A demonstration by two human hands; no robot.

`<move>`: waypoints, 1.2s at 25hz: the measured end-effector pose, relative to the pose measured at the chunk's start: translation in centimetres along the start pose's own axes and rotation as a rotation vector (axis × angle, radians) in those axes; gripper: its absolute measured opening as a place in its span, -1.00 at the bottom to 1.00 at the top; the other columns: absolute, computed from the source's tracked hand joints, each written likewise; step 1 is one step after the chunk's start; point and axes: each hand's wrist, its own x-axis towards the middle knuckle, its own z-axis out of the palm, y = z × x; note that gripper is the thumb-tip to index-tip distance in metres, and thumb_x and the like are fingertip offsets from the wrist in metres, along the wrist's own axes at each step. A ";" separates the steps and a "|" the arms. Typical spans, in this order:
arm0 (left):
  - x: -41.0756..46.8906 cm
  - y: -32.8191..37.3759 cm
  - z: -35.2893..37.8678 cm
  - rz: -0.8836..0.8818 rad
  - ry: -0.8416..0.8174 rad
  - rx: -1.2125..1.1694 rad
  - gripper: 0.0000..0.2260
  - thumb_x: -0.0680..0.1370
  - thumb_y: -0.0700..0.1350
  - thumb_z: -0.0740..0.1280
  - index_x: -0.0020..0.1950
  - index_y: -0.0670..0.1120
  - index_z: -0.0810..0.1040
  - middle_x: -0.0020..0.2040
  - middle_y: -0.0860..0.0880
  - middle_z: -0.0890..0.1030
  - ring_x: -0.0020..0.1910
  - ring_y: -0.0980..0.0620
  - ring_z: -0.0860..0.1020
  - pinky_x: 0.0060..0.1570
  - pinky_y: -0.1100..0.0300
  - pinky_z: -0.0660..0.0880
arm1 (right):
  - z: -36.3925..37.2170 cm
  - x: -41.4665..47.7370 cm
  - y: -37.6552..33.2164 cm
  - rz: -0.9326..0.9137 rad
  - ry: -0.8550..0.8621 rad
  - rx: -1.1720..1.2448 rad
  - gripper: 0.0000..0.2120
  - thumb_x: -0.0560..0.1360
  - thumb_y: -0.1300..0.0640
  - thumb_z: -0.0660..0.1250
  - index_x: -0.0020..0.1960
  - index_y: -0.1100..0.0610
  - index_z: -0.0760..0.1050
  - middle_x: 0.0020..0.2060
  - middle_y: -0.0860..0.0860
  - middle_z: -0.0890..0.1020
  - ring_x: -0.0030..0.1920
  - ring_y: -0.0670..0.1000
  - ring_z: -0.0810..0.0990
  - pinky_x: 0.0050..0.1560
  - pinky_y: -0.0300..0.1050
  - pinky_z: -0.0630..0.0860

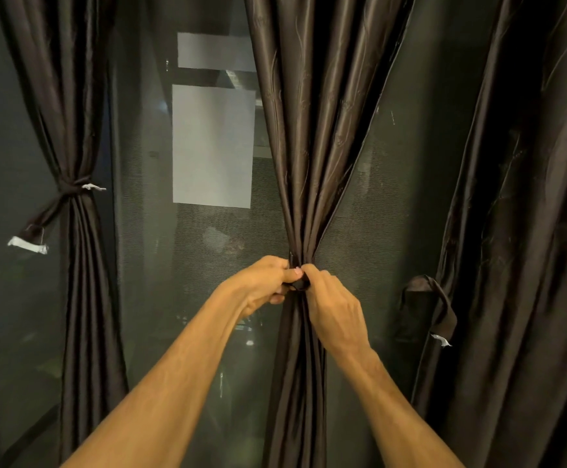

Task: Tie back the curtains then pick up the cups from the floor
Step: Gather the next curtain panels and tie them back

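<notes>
A dark brown middle curtain hangs gathered into a narrow bunch at waist height. A dark tie-back band wraps that bunch. My left hand grips the band from the left, and my right hand pinches it from the right, fingertips meeting at the front of the bunch. The left curtain is tied with its own band, whose loose end carries a white tag. No cups are in view.
The right curtain hangs loose, with a dark tie-back loop dangling at its edge. Behind the curtains is a dark mesh-covered window with pale sheets stuck to it. The floor is out of view.
</notes>
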 end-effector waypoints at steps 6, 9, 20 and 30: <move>0.3 -0.8 0.0 0.038 0.099 -0.097 -0.86 0.50 -0.18 0.43 -0.08 -0.25 0.56 -0.33 -0.07 0.54 -0.42 0.08 0.35 -0.49 0.25 0.21 | 0.3 0.7 1.5 -0.008 -0.001 -0.260 -0.82 0.53 0.05 0.24 -0.02 0.09 0.58 -0.34 -0.05 0.59 -0.39 0.04 0.55 -0.40 -0.05 0.38; 0.3 -1.3 0.4 0.033 0.192 -0.172 -0.85 0.48 -0.20 0.45 -0.16 -0.18 0.49 -0.35 -0.11 0.55 -0.51 0.07 0.36 -0.61 0.29 0.24 | 0.2 1.2 1.9 -0.032 0.015 -0.319 -0.84 0.51 0.02 0.28 -0.07 0.07 0.58 -0.40 -0.05 0.57 -0.44 0.05 0.54 -0.43 -0.09 0.34; 1.0 -0.5 -0.4 -0.024 0.213 0.112 -0.80 0.49 -0.14 0.46 -0.20 -0.22 0.51 -0.41 -0.13 0.58 -0.64 0.10 0.36 -0.61 0.28 0.36 | 0.4 1.3 1.4 -0.119 0.023 -0.363 -0.81 0.50 0.14 0.22 -0.29 0.07 0.45 -0.53 -0.04 0.51 -0.53 0.05 0.50 -0.44 -0.10 0.33; 0.6 -1.5 -0.7 -0.047 0.154 -0.185 -0.89 0.50 -0.24 0.42 -0.12 -0.21 0.51 -0.46 -0.08 0.52 -0.59 0.13 0.33 -0.60 0.29 0.30 | 0.3 0.5 1.6 -0.066 -0.036 -0.278 -0.76 0.57 0.04 0.14 -0.02 0.08 0.57 -0.36 -0.05 0.63 -0.43 0.02 0.61 -0.41 -0.07 0.44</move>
